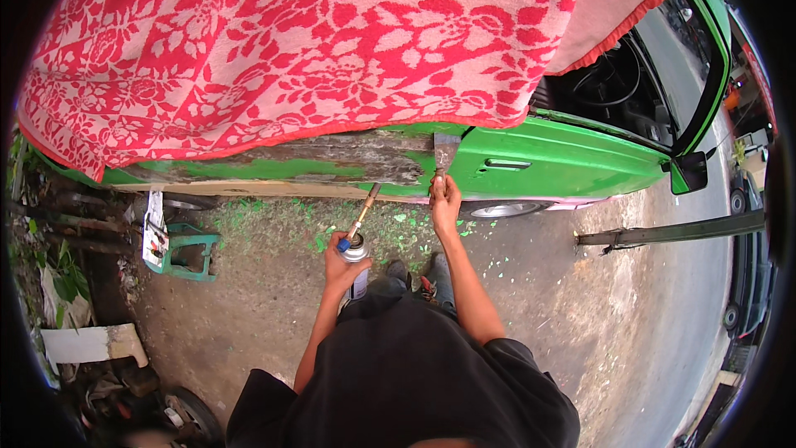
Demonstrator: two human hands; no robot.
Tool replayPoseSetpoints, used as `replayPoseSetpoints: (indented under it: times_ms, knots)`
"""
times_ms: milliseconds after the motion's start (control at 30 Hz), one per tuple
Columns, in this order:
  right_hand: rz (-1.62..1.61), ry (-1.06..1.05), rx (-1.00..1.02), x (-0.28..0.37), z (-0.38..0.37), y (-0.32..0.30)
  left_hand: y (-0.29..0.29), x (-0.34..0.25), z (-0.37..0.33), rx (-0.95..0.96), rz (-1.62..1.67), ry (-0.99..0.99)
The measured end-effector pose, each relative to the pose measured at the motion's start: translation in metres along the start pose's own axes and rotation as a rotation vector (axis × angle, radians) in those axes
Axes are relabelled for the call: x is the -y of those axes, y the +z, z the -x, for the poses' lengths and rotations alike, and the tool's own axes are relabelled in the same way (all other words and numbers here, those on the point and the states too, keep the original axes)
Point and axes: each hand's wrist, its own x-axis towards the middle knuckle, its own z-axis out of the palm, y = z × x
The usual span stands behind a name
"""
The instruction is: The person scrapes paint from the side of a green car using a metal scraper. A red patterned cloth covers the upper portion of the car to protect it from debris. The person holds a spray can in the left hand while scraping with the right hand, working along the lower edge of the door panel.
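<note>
My left hand (337, 269) is wrapped round the canister of a gas torch (363, 214), which has a blue knob and a long brass nozzle tube. The nozzle points up towards the lower edge of a green car body (572, 158). In my right hand (446, 203) is a flat paint scraper (446, 153), its wide blade against the panel beside the door's rear edge. Left of the blade runs a rough grey-brown patch (356, 153) where green paint is gone. No flame can be made out at the nozzle.
A red and pink floral blanket (332, 41) drapes over the car. Green paint flakes (249, 220) litter the ground. A teal plastic stool (192, 255) stands at left, near a wheel and scrap (186, 415). A metal beam (672, 231) juts in at right, before the road.
</note>
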Motion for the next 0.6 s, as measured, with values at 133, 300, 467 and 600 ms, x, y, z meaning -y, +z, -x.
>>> replayPoseSetpoints:
  times_ms: [133,300,467,600]
  knots:
    - [0.058,-0.073,-0.003,-0.003,-0.008,-0.005,-0.006,-0.001,-0.006,0.005,0.001,-0.037]
    - [-0.010,-0.087,0.087,-0.001,-0.022,-0.004,-0.004,-0.005,-0.008,0.014,-0.022,-0.056]
    - [0.016,-0.094,0.027,0.001,-0.018,-0.001,-0.003,-0.006,0.004,-0.008,-0.071,-0.058]
    - [0.008,-0.119,0.020,-0.001,-0.021,-0.002,-0.001,-0.005,0.012,-0.021,0.005,-0.128]
